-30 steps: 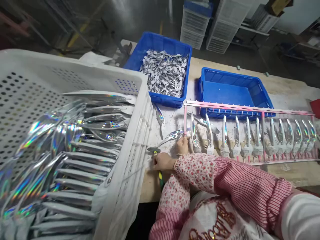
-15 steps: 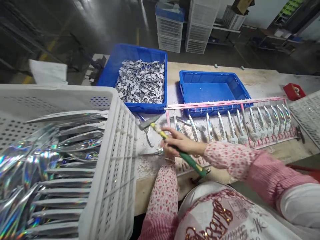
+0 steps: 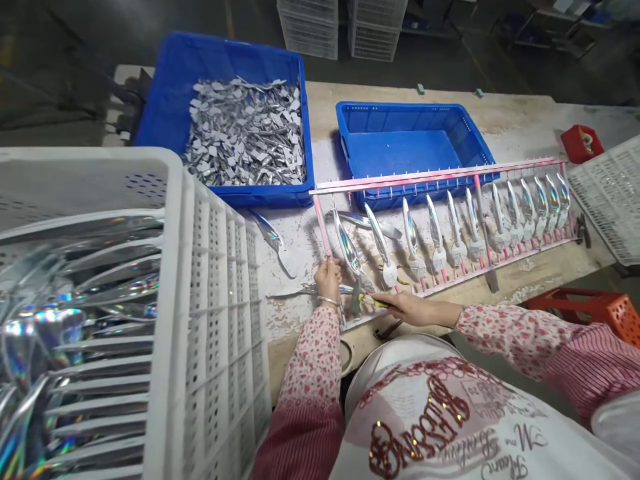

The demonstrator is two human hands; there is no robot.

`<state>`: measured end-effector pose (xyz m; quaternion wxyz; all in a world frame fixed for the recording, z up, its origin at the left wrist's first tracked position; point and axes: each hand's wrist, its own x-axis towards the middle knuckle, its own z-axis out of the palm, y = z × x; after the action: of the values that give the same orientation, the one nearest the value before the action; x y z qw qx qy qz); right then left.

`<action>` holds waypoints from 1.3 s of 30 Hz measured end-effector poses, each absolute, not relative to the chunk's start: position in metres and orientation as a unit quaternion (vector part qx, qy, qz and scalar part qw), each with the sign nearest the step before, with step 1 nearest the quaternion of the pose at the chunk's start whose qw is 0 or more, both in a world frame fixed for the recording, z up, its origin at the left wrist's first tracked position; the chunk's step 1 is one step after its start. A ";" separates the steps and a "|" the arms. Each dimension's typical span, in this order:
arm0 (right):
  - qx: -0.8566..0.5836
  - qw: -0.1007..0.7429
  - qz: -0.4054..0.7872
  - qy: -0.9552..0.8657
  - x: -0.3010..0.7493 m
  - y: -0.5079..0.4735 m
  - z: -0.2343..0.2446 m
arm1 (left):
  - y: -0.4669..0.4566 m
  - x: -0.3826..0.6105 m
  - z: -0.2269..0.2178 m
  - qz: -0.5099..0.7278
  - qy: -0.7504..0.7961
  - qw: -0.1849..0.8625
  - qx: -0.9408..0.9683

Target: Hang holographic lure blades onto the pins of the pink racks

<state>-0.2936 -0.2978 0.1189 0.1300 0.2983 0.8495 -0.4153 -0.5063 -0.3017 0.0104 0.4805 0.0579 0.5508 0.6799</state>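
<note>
My left hand is closed round the left end bar of a long pink pegged rack lying on the bench. Several shiny holographic fish-shaped pieces stand in a row on its pegs. My right hand grips a hammer with a yellow-green handle. The hammer's head is down at the rack's near left corner, just right of my left hand. One loose shiny piece lies on the bench left of the rack, and another sticks out from under my left hand.
A big white perforated crate full of holographic pieces fills the left. Behind stand a blue bin of silver offcuts and an empty blue bin. A white crate, a small red box and an orange crate are at the right.
My right hand took the hammer off the bench, raised it, then brought it down at the rack's near left corner. My left hand shifted to the rack's left end. The view swung right.
</note>
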 end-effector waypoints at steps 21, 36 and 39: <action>0.245 0.239 -0.310 0.887 -0.291 -0.308 0.107 | -0.305 -0.503 0.012 0.679 0.558 0.472 0.064; 0.149 0.231 -0.286 0.918 -0.265 -0.319 0.115 | -0.299 -0.505 0.017 0.675 0.567 0.467 0.062; 0.136 0.262 -0.287 0.911 -0.269 -0.325 0.098 | -0.291 -0.508 0.019 0.673 0.572 0.465 0.060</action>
<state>-0.2687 -0.3247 0.0978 0.2620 0.1363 0.9114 -0.2865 -0.5082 -0.2913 0.0195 0.4652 0.0604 0.5720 0.6729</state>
